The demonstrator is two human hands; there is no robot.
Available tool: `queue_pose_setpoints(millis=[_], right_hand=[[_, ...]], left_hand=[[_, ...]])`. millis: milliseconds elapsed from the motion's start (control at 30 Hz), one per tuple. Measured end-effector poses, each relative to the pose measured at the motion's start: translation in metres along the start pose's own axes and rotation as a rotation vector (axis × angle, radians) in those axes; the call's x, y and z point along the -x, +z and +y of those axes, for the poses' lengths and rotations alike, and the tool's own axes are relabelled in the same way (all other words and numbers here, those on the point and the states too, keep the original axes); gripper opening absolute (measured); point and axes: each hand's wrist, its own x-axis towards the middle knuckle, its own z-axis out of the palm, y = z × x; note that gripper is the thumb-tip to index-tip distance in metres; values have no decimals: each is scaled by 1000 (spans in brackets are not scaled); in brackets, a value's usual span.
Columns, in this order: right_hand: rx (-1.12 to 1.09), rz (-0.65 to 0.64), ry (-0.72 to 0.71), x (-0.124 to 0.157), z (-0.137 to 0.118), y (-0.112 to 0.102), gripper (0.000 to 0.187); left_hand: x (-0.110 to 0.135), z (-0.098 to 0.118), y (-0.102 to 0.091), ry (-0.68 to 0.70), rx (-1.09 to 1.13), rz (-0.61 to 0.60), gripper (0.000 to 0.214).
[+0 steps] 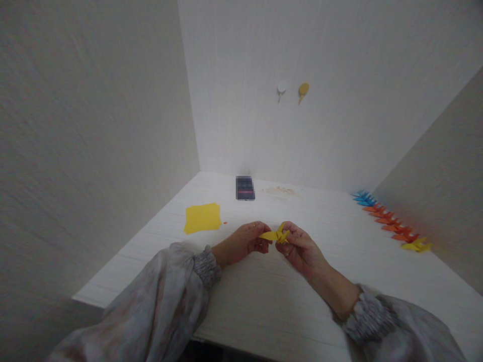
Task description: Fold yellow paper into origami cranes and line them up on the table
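Over the middle of the white table (264, 291), both hands pinch a small folded yellow paper figure (277, 235). My left hand (247, 242) grips its left tip with closed fingers. My right hand (300, 247) grips the right side, fingers curled round it. The figure is held just above the tabletop. Both arms wear loose pale sleeves with gathered cuffs.
A stack of flat yellow paper sheets (203, 217) lies at the left. A dark small box (245, 187) stands at the back. A row of folded paper figures, blue (363, 198), orange (388, 221) and yellow (417, 245), runs along the right wall. Two round pegs (292, 89) hang on the back wall.
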Motion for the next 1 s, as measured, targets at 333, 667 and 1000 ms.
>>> queue_pose_setpoints(millis=[333,667,1000], right_hand=[[118,35,76,0,6,0,13],[142,59,13,0,6,0,15],[73,57,14,0,5,4,17]], left_hand=[[2,0,3,9,-77,41,32],[-1,-2,-1,-7,-85,54,34],[0,0,2,36,-18,73,34]])
